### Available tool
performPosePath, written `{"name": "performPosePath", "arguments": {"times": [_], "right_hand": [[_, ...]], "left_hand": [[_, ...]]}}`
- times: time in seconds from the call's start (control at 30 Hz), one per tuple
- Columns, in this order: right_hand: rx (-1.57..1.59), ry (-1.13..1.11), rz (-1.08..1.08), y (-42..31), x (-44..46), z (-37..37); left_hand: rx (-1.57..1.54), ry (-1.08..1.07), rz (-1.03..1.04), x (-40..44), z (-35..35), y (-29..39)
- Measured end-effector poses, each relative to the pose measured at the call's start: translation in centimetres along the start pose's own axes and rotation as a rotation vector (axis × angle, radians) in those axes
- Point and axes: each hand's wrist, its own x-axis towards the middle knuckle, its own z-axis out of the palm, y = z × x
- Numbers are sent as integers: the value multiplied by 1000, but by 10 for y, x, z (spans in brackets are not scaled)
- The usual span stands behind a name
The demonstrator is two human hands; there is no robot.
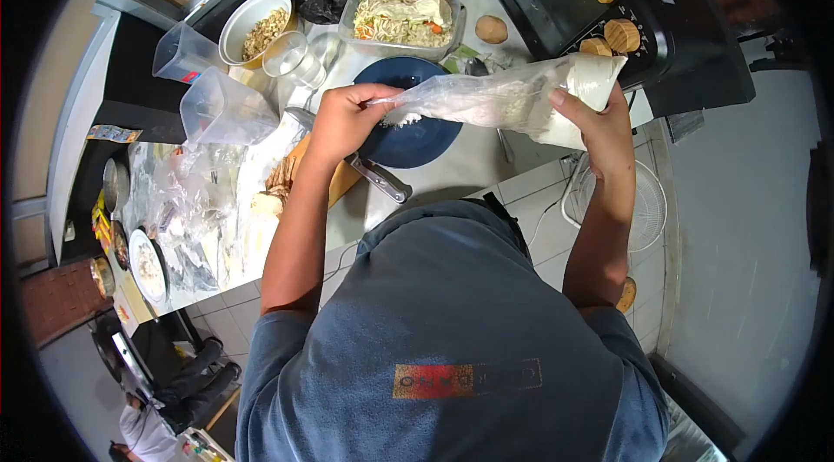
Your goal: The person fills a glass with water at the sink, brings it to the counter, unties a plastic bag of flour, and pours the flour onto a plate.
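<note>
My left hand (356,119) pinches the narrow, twisted end of a clear plastic bag (486,101) over a dark blue bowl (417,149). My right hand (604,127) grips the bag's wider end, its thumb on top, beside a smooth white part. The bag stretches sideways between both hands and holds pale contents, apparently powder. Some white powder (402,120) lies in the bowl near my left fingers. A knife (380,179) with a metallic handle rests just below the bowl, by a wooden cutting board (345,182).
Behind the bowl stand a plastic container (347,32) of noodles and chopped vegetables, a brown egg (491,29) and a white bowl (228,32) of chopped pieces. Clear plastic containers (224,110) are at left. A black oven (556,1) stands at right. Another person (143,427) is at lower left.
</note>
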Motion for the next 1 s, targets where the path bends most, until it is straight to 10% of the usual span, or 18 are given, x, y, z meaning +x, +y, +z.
{"name": "performPosePath", "arguments": {"times": [1.0], "right_hand": [[103, 57, 23, 5, -7, -12]], "left_hand": [[196, 4, 174, 22, 8, 11]]}}
